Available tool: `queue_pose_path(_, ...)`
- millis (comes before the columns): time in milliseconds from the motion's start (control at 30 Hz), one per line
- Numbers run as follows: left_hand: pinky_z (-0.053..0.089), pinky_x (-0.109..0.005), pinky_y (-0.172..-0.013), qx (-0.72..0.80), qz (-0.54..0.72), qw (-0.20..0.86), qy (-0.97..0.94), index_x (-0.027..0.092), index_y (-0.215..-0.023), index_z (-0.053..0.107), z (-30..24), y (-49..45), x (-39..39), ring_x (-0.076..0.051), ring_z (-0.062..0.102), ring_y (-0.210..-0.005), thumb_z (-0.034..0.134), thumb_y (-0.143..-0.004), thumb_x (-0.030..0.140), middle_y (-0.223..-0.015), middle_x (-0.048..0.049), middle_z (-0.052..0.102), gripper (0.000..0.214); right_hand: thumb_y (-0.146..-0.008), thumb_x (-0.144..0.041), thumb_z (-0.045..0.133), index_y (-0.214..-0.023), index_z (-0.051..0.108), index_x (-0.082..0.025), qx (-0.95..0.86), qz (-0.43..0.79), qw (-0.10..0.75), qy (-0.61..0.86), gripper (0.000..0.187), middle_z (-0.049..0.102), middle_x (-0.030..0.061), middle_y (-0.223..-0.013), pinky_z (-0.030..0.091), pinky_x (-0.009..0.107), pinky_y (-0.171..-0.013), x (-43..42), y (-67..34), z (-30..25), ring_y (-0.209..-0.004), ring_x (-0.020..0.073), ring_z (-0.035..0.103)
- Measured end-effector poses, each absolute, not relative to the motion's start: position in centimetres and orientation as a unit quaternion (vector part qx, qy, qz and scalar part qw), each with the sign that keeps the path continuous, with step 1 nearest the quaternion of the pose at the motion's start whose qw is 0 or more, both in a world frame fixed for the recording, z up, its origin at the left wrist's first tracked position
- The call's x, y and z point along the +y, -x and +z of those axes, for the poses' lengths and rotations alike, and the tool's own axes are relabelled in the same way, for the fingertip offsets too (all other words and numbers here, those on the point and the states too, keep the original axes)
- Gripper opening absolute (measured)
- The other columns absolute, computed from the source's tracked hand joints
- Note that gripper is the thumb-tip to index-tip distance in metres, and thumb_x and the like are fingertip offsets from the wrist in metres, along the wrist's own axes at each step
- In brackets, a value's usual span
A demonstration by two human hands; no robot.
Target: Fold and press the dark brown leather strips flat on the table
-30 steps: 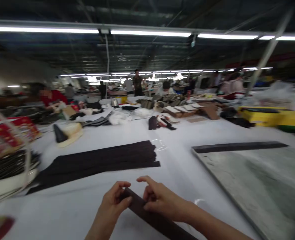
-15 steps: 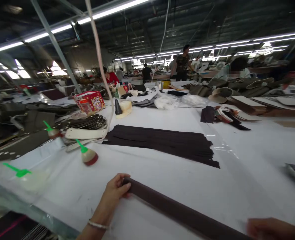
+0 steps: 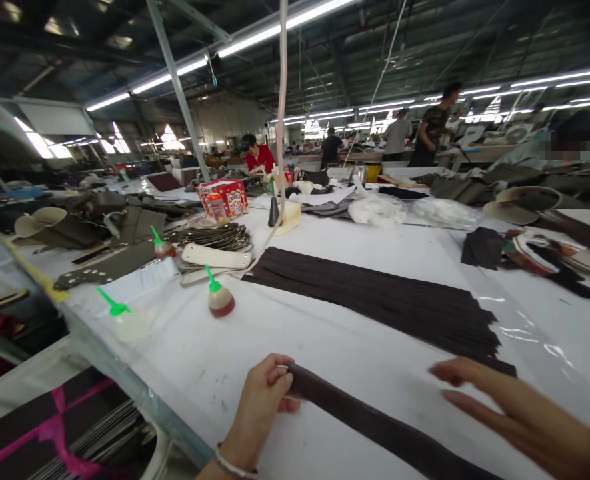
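Note:
My left hand (image 3: 266, 393) pinches the near-left end of a long dark brown strip (image 3: 375, 423), thumb on top. The strip slants down to the right over the white tabletop (image 3: 325, 333) and runs out of the frame's bottom edge. My right hand (image 3: 495, 400), slightly blurred, hovers above and to the right of the strip with thumb and fingers apart and nothing in it. Beyond both hands lies a flat stack of similar dark strips (image 3: 375, 293), side by side, with uneven ends at the right.
Squeeze bottles with green nozzles, one of them holding reddish liquid (image 3: 221, 301), stand at left. Pale strap pieces (image 3: 217, 257), a red patterned box (image 3: 227, 197) and plastic bags (image 3: 377, 210) lie farther back. A hose (image 3: 282, 100) hangs down. Several people work beyond.
My right hand has come up from the lower right corner and its fingers have spread. My left hand keeps its pinch on the strip. The view has swung to the left.

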State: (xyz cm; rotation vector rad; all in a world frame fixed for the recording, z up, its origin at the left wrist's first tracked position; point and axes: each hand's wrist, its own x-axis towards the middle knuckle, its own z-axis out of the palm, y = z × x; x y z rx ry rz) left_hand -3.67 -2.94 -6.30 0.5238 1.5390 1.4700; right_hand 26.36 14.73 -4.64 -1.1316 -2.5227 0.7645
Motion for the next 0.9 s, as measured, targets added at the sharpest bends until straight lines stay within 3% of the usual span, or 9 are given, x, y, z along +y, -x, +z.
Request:
queue_pose_path(100,0.054,-0.025,-0.054,0.628,0.595,0.453,-0.216,0.013,-0.098,0.059,-6.4,3.8,-3.3,-0.021,0.068,-0.074,0.067,-0.069,0.033,-0.081,-0.0069,0.069,0.036,-0.092,-0.042,0.050,-0.131,0.052,-0.024,-0.909,0.292,0.092,0.284,0.043,0.050,0.0098,-0.135,0.033,0.042,-0.106,11.7,-18.5,-4.3,-0.124,0.0270,0.045)
queue_pose_path(200,0.056,-0.028,-0.056,0.630,0.595,0.448,-0.221,0.013,-0.100,0.058,-6.6,4.0,-3.6,-0.021,0.068,-0.072,0.066,-0.069,0.034,-0.081,-0.0075,0.070,0.039,-0.090,-0.024,0.048,-0.132,0.050,-0.019,-0.919,0.316,0.062,0.228,0.043,0.060,0.0094,-0.121,0.038,0.041,-0.095,8.7,-10.9,-3.8,-0.110,0.0244,0.053)
queue_pose_path(367,0.057,-0.029,-0.059,0.640,0.575,0.449,-0.242,0.014,-0.108,0.055,-6.8,4.6,-3.7,-0.020,0.069,-0.071,0.060,-0.070,0.029,-0.083,-0.0063,0.068,0.041,-0.076,-0.010,0.053,-0.099,0.065,-0.022,-0.910,0.317,0.054,0.263,0.028,0.066,0.0011,-0.088,0.033,0.034,-0.078,7.3,-6.6,-4.1,-0.088,0.0205,0.056)
queue_pose_path(433,0.055,-0.028,-0.053,0.670,0.544,0.433,-0.259,0.014,-0.114,0.051,-6.7,5.0,-3.9,-0.019,0.067,-0.067,0.053,-0.073,0.025,-0.086,-0.0063,0.067,0.042,-0.076,-0.009,0.052,-0.089,0.065,-0.022,-0.910,0.315,0.053,0.265,0.022,0.065,0.0000,-0.083,0.030,0.033,-0.076,7.4,-6.6,-4.5,-0.084,0.0194,0.055)
queue_pose_path(533,0.053,-0.029,-0.052,0.760,0.474,0.289,-0.336,0.018,-0.121,0.050,-6.2,5.6,-4.6,-0.017,0.064,-0.067,0.043,-0.080,0.018,-0.101,-0.0081,0.065,0.042,-0.076,-0.009,0.053,-0.088,0.064,-0.022,-0.908,0.313,0.057,0.272,0.021,0.065,-0.0008,-0.083,0.028,0.033,-0.077,7.3,-6.7,-4.8,-0.083,0.0186,0.054)
queue_pose_path(633,0.054,-0.034,-0.074,0.765,0.416,0.092,-0.483,0.020,-0.118,0.054,-5.5,5.9,-5.5,-0.019,0.063,-0.087,0.039,-0.087,0.013,-0.108,-0.0083,0.063,0.035,-0.078,-0.009,0.054,-0.089,0.063,-0.023,-0.909,0.309,0.068,0.272,0.020,0.064,-0.0005,-0.085,0.027,0.034,-0.078,6.9,-6.6,-5.0,-0.086,0.0193,0.053)
queue_pose_path(767,0.054,-0.034,-0.076,0.622,0.301,0.004,-0.723,0.017,-0.108,0.059,-5.3,6.1,-6.5,-0.020,0.060,-0.088,0.035,-0.091,0.009,-0.099,-0.0088,0.065,0.030,-0.081,-0.011,0.055,-0.091,0.061,-0.022,-0.917,0.288,0.081,0.262,0.017,0.063,0.0008,-0.090,0.026,0.036,-0.078,6.6,-6.4,-5.2,-0.089,0.0218,0.051)
queue_pose_path(900,0.056,-0.038,-0.076,0.601,0.197,-0.092,-0.769,0.008,-0.118,0.056,-6.2,6.7,-6.9,-0.024,0.061,-0.090,0.037,-0.090,0.008,-0.108,-0.0133,0.066,0.034,-0.083,-0.007,0.049,-0.092,0.060,-0.021,-0.933,0.252,0.078,0.244,0.020,0.062,0.0031,-0.094,0.028,0.038,-0.080,6.5,-6.2,-5.3,-0.092,0.0231,0.050)
